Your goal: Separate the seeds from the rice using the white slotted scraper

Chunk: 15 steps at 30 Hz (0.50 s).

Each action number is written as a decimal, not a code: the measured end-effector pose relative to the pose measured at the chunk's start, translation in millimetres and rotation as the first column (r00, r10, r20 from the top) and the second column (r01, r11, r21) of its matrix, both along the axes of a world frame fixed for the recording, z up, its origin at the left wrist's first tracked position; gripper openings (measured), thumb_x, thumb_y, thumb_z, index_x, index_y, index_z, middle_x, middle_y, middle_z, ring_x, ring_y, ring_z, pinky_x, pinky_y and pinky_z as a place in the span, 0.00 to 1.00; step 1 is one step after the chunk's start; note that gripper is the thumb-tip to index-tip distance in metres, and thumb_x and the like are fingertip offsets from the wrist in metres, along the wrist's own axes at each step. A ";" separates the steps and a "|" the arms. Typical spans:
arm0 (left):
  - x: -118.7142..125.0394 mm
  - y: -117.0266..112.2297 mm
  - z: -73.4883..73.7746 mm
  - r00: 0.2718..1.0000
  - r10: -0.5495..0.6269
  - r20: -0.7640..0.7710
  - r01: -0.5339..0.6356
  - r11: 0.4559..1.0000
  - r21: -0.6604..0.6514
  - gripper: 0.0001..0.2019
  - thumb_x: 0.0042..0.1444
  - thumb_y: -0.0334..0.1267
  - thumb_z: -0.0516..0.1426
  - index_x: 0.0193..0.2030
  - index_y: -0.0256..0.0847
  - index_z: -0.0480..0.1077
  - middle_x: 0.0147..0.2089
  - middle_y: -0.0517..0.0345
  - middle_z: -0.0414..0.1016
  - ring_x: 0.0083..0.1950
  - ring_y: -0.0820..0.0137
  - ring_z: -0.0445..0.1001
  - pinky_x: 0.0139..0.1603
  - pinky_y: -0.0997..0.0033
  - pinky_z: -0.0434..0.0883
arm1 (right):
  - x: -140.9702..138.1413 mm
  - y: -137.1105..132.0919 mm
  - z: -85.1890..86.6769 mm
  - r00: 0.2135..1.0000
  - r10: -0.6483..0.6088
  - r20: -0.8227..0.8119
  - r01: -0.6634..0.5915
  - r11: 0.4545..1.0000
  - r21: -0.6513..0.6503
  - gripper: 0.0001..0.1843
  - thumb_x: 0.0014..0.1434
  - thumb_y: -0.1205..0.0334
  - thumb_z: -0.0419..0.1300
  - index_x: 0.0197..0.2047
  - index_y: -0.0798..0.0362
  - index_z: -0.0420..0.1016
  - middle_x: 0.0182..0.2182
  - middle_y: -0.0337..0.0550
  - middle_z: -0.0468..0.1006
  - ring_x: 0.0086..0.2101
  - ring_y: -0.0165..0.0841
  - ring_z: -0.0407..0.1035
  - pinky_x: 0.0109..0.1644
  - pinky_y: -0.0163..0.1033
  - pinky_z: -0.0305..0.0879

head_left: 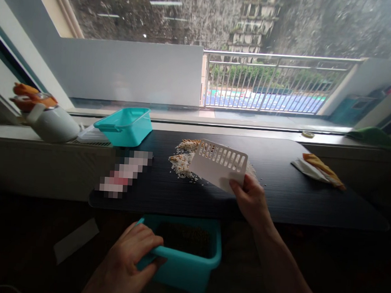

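Observation:
My left hand (pixel 127 257) grips the left rim of a teal plastic bin (pixel 188 263) held below the front edge of the black table (pixel 311 202); brownish grains lie inside the bin. My right hand (pixel 250 198) pinches the lower corner of a white slotted plastic scraper (pixel 219 164), tilted over a pile of mixed white and tan grains (pixel 183 157) spread on the table's middle.
A second teal bin (pixel 125 126) stands at the table's back left beside a clear lid and a grey teapot-like vessel (pixel 51 122). A blurred flat item (pixel 124 173) lies left of the grains. A wrapper (pixel 318 169) lies at the right. A window and railing are behind.

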<state>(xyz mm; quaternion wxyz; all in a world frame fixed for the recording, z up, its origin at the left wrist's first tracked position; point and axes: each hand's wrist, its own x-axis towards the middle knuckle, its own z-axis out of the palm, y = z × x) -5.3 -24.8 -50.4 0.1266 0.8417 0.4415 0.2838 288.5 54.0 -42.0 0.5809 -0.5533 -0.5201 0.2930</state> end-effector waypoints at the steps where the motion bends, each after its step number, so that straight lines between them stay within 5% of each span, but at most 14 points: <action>1: 0.0 -0.3 0.3 1.000 -0.003 0.001 0.003 1.000 0.001 0.08 0.53 0.29 0.58 0.37 0.47 0.71 0.32 0.64 0.74 0.36 0.68 0.74 0.52 0.60 0.70 | 0.6 0.3 -1.2 1.000 -0.008 0.019 0.008 1.000 -0.010 0.13 0.54 0.56 0.60 0.40 0.54 0.75 0.30 0.41 0.79 0.31 0.36 0.72 0.36 0.39 0.67; 7: 1.4 -0.9 1.0 1.000 0.001 0.007 -0.001 1.000 0.002 0.08 0.52 0.29 0.58 0.36 0.47 0.72 0.32 0.64 0.75 0.35 0.68 0.74 0.50 0.62 0.72 | 19.7 -3.7 5.2 0.981 -0.175 0.082 0.177 0.984 -0.023 0.13 0.53 0.56 0.60 0.40 0.55 0.75 0.29 0.41 0.79 0.31 0.37 0.73 0.37 0.40 0.67; 15: 5.2 -1.6 9.1 1.000 -0.001 0.005 0.001 1.000 0.027 0.09 0.50 0.27 0.56 0.34 0.47 0.72 0.30 0.64 0.74 0.33 0.69 0.74 0.42 0.68 0.75 | 10.4 11.1 10.3 0.998 -0.048 0.038 0.050 0.998 -0.037 0.15 0.53 0.56 0.60 0.42 0.55 0.76 0.32 0.44 0.81 0.33 0.38 0.74 0.38 0.42 0.69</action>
